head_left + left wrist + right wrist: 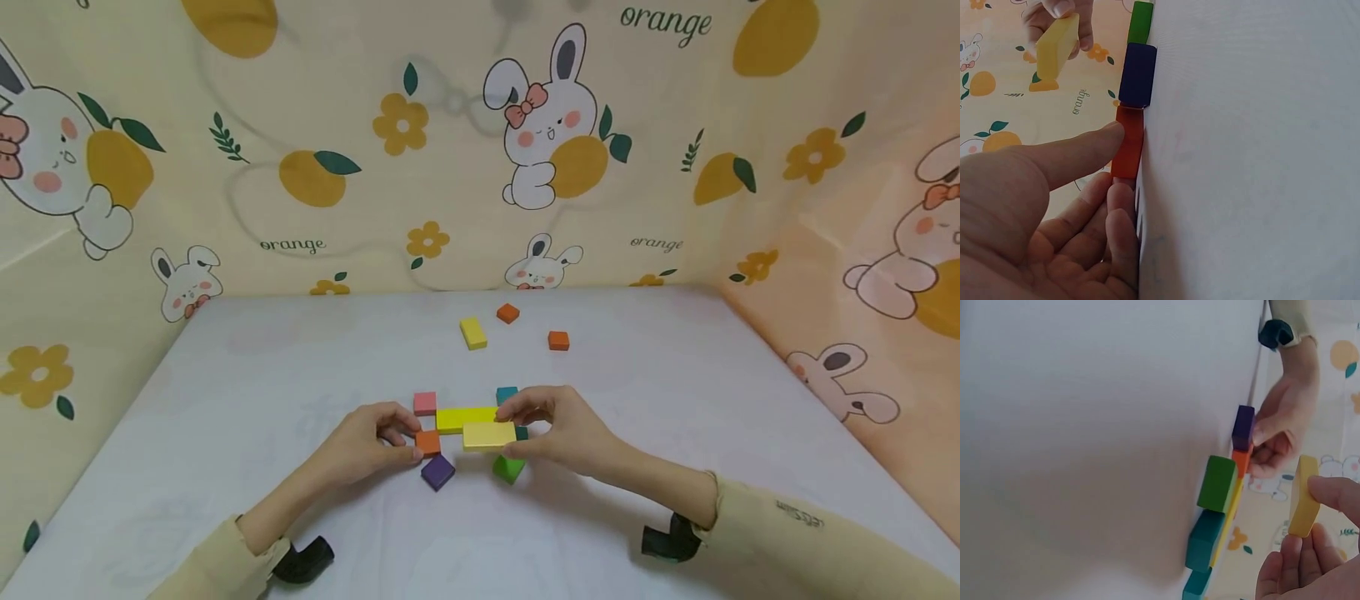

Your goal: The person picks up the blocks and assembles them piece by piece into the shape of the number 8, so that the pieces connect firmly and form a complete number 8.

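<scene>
My right hand (566,429) pinches a pale yellow rectangular block (488,437) between thumb and fingers. That block is raised off the table, overlapping a longer bright yellow block (457,421) in the head view. With thumb and fingertips, my left hand (371,446) grips an orange block (1129,142) lying at the left end of the long yellow one. A purple block (438,472) touches the orange one and sits turned at an angle. Around the right end are a green block (1217,483), a dark teal block (1204,540) and a teal block (507,395). A pink block (424,403) is at the upper left.
Farther back on the white table (337,350) lie a yellow block (473,333) and two orange blocks, one in the middle (507,313) and one to the right (558,341). A printed cloth wall (465,183) rises behind the table. Black bands (303,560) show at both sleeve cuffs.
</scene>
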Motion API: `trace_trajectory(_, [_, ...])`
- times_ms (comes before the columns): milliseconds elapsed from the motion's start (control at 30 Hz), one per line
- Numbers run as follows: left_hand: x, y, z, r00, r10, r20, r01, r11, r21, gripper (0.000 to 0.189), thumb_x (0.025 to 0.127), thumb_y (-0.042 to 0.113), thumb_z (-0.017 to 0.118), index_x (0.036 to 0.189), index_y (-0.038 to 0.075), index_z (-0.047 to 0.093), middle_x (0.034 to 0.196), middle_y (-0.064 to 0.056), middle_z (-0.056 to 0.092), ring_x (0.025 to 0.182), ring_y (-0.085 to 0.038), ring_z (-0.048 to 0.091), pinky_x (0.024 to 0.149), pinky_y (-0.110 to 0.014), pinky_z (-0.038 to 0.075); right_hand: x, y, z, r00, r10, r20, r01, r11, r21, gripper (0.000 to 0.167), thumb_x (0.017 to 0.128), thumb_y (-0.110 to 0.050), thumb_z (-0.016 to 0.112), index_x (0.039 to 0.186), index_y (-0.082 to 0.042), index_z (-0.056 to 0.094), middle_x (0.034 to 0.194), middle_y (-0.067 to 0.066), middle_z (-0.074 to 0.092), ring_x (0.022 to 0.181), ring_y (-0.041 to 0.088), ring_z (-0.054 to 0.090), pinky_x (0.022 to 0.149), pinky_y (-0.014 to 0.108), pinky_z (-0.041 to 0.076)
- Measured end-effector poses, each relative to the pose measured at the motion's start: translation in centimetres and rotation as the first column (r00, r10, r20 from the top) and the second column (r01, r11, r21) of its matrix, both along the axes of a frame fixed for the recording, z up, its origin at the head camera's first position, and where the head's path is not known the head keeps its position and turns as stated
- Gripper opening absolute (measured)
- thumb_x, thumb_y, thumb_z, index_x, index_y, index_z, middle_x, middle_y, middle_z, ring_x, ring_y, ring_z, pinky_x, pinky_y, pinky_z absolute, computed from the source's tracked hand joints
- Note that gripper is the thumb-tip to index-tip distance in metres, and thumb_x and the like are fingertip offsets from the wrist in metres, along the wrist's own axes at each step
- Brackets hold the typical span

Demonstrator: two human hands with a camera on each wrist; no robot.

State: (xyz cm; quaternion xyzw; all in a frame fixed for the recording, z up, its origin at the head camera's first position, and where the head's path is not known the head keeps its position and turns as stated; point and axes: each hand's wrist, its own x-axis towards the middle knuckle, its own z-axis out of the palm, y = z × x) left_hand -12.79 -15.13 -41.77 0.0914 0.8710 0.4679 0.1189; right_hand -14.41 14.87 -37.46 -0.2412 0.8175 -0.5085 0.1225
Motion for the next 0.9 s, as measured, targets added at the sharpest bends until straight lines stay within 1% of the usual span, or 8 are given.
trace_trajectory(167, [0.1,0.2,0.1,1.000,0.014,0.017,-0.014,1.000,-0.002,0.031,0.079,0.018,0.084,0.104,0.014,0.068,0.089,0.002,0.064,0.079,-0.019,0.058,0.072,-0.035,0.046,0.6,0.1,-0.1,0.999,-0.005,0.047,0.004,0.999,0.035,0.031,0.074,-0.009,0.086,0.101,-0.015,0.073,0.100,-0.002,0.068,0.096,0.029,0.059,0.090,0.047,0.049])
trace_trajectory(267, [0.1,0.2,0.1,1.000,0.015,0.016,-0.015,1.000,0.001,0.030,0.079,0.018,0.084,0.104,0.015,0.068,0.091,0.002,0.064,0.080,-0.019,0.058,0.073,-0.036,0.046,1.0,0.1,-0.1,0.999,0.006,0.054,-0.008,0.999,0.048,0.031,0.073,-0.010,0.087,0.101,-0.015,0.073,0.101,-0.003,0.068,0.096,0.028,0.059,0.090,0.047,0.049])
trace_trajectory(433, [0.1,0.1,0.2,1.000,0.008,0.003,-0.008,1.000,0.004,0.030,0.078,0.018,0.084,0.104,0.014,0.068,0.093,0.002,0.065,0.081,-0.019,0.058,0.074,-0.036,0.046,1.2,0.1,-0.1,0.999,0.030,0.046,-0.033,0.998,0.055,0.031,0.072,-0.011,0.087,0.100,-0.015,0.073,0.101,-0.004,0.068,0.096,0.028,0.059,0.089,0.046,0.049])
trace_trajectory(600, [0.1,0.0,0.1,1.000,0.009,0.010,-0.009,1.000,0.000,0.030,0.079,0.017,0.084,0.104,0.014,0.068,0.090,0.002,0.064,0.079,-0.019,0.058,0.072,-0.036,0.046,1.1,-0.2,-0.4,0.997,0.071,0.014,-0.071,0.996,0.058,0.031,0.073,-0.013,0.088,0.100,-0.016,0.073,0.100,-0.007,0.069,0.095,0.027,0.060,0.088,0.038,0.050])
trace_trajectory(733, [0.1,0.0,0.1,1.000,0.016,0.017,-0.016,1.000,0.002,0.030,0.079,0.018,0.084,0.104,0.015,0.068,0.090,0.002,0.064,0.080,-0.019,0.058,0.073,-0.036,0.046,1.1,-0.6,-0.8,0.996,0.087,0.021,-0.088,0.994,0.064,0.031,0.073,-0.014,0.088,0.100,-0.017,0.073,0.098,-0.008,0.069,0.092,0.023,0.061,0.088,0.040,0.050])
trace_trajectory(833, [0.1,0.0,0.1,1.000,0.011,0.014,-0.011,1.000,0.002,0.030,0.079,0.019,0.084,0.105,0.015,0.068,0.093,0.002,0.064,0.081,-0.019,0.058,0.074,-0.036,0.046,1.3,-0.9,-0.9,0.996,0.086,0.037,-0.089,0.992,0.089,0.030,0.073,-0.015,0.088,0.099,-0.018,0.073,0.097,-0.010,0.069,0.091,0.019,0.061,0.088,0.042,0.050])
trace_trajectory(900, [0.0,0.0,0.1,1.000,0.007,0.010,-0.007,1.000,-0.003,0.030,0.079,0.019,0.084,0.105,0.015,0.068,0.092,0.002,0.064,0.081,-0.019,0.058,0.074,-0.036,0.046,1.5,-1.0,-1.0,0.995,0.091,0.026,-0.094,0.989,0.111,0.030,0.073,-0.015,0.088,0.099,-0.018,0.073,0.096,-0.011,0.068,0.091,0.017,0.061,0.087,0.040,0.050])
